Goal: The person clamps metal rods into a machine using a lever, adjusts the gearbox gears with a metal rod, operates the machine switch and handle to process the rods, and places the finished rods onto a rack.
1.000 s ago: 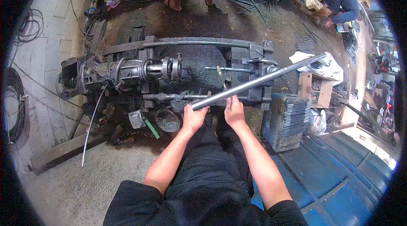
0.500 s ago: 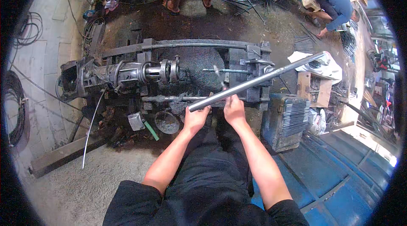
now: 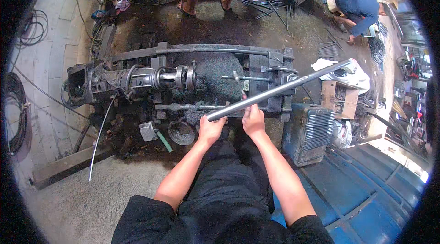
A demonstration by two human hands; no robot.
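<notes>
A long grey metal pipe (image 3: 279,89) slants across in front of me, its lower end at the left and its far end raised to the right. My left hand (image 3: 211,129) is closed around the lower end. My right hand (image 3: 254,119) is closed at the pipe a little further along, fingers up against its side. Just above the right fingers, a thin blurred rod-like piece (image 3: 237,78) sticks up; its kind cannot be made out. Beyond the pipe lies a low greasy machine frame (image 3: 211,49) with a round clamping head (image 3: 183,77) at its left and a thin rod (image 3: 247,78) at its right.
A blue metal case with a stack of thin rods (image 3: 318,127) stands right, near a cardboard box (image 3: 340,99) and white cloth (image 3: 353,76). A bowl (image 3: 181,132) and green-handled tool (image 3: 163,141) lie left. One person (image 3: 357,8) bends at far right; another's feet (image 3: 185,9) show ahead.
The pipe and both hands stay almost in place. The view has shifted slightly, and the bending person at the far right has moved a little.
</notes>
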